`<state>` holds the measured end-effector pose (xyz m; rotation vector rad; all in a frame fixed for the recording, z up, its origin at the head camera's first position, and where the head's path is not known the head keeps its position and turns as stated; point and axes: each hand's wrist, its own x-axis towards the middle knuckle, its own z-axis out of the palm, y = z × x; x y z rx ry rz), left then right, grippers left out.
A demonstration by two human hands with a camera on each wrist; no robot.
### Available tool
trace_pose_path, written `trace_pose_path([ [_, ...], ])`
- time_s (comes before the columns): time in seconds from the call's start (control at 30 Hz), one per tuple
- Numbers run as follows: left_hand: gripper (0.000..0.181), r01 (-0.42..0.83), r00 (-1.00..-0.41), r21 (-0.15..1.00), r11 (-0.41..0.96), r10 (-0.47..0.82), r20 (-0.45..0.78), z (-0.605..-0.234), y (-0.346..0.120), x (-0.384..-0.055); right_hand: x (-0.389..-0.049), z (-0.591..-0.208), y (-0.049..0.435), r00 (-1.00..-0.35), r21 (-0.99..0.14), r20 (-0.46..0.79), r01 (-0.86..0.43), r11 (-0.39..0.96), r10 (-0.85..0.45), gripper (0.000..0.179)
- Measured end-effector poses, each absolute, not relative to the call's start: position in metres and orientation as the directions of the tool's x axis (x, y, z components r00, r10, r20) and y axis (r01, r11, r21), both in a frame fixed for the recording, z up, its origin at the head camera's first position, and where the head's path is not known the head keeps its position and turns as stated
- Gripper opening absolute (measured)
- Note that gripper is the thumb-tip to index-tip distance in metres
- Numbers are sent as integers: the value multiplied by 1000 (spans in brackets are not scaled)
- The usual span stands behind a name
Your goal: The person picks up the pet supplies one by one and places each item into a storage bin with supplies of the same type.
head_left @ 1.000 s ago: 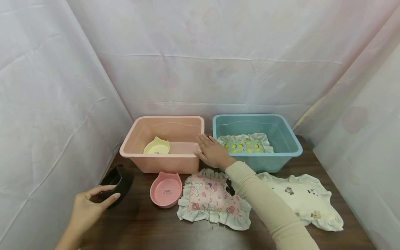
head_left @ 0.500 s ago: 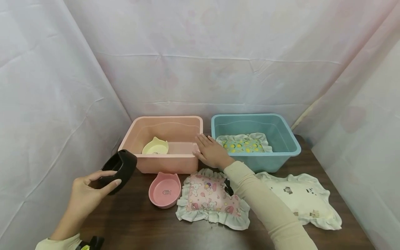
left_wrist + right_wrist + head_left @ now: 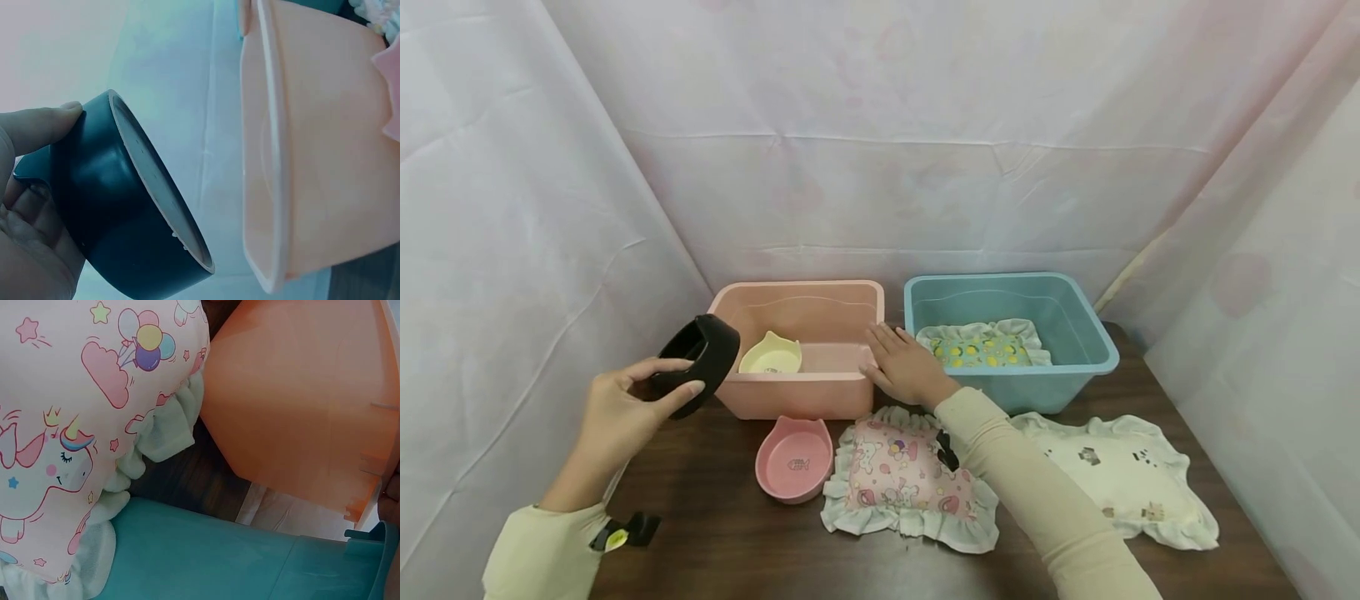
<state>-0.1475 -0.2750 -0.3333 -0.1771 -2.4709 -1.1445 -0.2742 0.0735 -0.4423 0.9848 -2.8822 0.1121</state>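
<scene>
My left hand (image 3: 621, 417) pinches a black pet bowl (image 3: 720, 357) between thumb and fingers, raised and tilted at the left front corner of the peach bin (image 3: 805, 400). In the left wrist view, the pale underside of the black bowl (image 3: 119, 200) faces the bin's wall. My right hand (image 3: 906, 367) lies with fingers extended at the right rim of the peach bin, beside the blue bin. Inside the peach bin sits a yellow cat-eared bowl (image 3: 771, 354). On the table in front stands a pink cat-eared bowl (image 3: 793, 458).
The blue bin (image 3: 1022, 390) holds a lemon-print ruffled pillow (image 3: 988, 352). A pink unicorn-print pillow (image 3: 898, 475) lies below my right forearm, and a cream pillow (image 3: 1131, 467) lies to the right. White curtains (image 3: 880, 200) enclose the dark table (image 3: 737, 550).
My left hand has lifted the black bowl up and slightly right, from low over the table to the peach bin's front left corner. My right hand has stayed put.
</scene>
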Motion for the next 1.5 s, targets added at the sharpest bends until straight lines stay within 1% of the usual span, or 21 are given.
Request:
trace_pose_path([
  [0.13,26,319,-899,681,660,-18,438,-325,-268,-160,-276,-443,73,-787,-39,111,-613,789,-607,68],
  [0.23,24,359,-884,635,685,30,467,-321,-264,-169,-277,-444,73,-781,-35,111,-621,783,-615,68],
  [0.33,22,390,-878,613,687,77,472,-318,-259,-177,-276,-444,73,-781,-31,107,-621,784,-615,68],
  [0.57,23,399,-898,634,662,142,417,-305,-246,-199,-273,-440,73,-787,-39,106,-614,788,-608,68],
  [0.77,25,387,-909,625,678,169,380,-303,-237,-219,-273,-440,71,-782,-32,108,-620,784,-614,68],
  [1.03,24,443,-891,555,704,274,363,-318,-217,-253,-273,-440,72,-792,-27,107,-607,794,-601,68],
  [1.2,24,449,-888,518,728,301,347,-330,-201,-266,-273,-438,72,-793,-38,99,-607,794,-601,68],
  [1.33,24,409,-912,564,717,300,281,-342,-191,-273,-272,-437,72,-782,-43,112,-620,783,-613,67],
  [1.43,23,397,-918,618,679,307,252,-352,-183,-280,-272,-437,71,-780,-48,119,-622,782,-614,66],
  [1.5,23,401,-916,633,663,317,248,-359,-179,-287,-271,-438,70,-787,-52,114,-614,788,-606,66],
])
